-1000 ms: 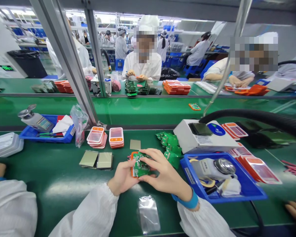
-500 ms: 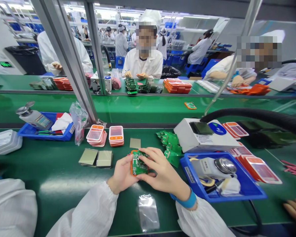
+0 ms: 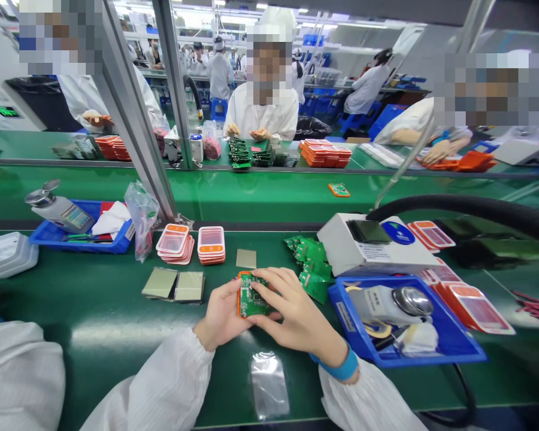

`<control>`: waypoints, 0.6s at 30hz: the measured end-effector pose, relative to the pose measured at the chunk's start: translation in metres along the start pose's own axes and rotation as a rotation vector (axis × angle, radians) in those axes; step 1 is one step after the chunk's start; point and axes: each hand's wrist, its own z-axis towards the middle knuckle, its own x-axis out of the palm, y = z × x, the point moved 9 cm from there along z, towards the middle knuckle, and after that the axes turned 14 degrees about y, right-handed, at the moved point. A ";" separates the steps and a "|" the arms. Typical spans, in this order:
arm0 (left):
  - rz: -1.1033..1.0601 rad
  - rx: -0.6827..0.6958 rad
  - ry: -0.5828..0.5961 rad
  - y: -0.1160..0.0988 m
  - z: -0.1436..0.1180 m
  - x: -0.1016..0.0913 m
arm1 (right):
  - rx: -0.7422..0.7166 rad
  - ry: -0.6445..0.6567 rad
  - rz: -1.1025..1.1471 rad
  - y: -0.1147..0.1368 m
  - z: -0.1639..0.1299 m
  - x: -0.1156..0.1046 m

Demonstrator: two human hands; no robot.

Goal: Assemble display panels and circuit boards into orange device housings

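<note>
While both hands meet near the middle of the bench's front edge, they share one green circuit board [image 3: 253,297] seated in an orange frame. The left hand [image 3: 221,317] cups the frame's left side, fingers curled under it; the right hand [image 3: 296,314] lies over the board's right side, its fingers [image 3: 269,285] bent and pressing on the top face.

Behind the board lie three flat grey panes [image 3: 176,285]: two side by side to the left and one alone further back. Two stacks of orange-rimmed covers [image 3: 193,244] stand beyond them. A loose heap of green boards [image 3: 312,263] lies just right of the hands; how many I cannot tell. One blue tray [image 3: 453,344] towards the right end holds a grey hand tool, and a second blue tray [image 3: 54,234] sits at the far left. One clear bag [image 3: 269,385] lies at the front edge between the sleeves.

The bench [image 3: 103,335] is covered in glossy dark green matting. A bright green conveyor belt runs along its back edge, with slanted metal posts rising there. Beyond it, workers in white coats sit at another green bench in a brightly lit factory hall.
</note>
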 end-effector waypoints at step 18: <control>-0.062 0.002 -0.032 0.002 0.001 -0.005 | 0.041 0.045 -0.024 0.001 0.001 0.006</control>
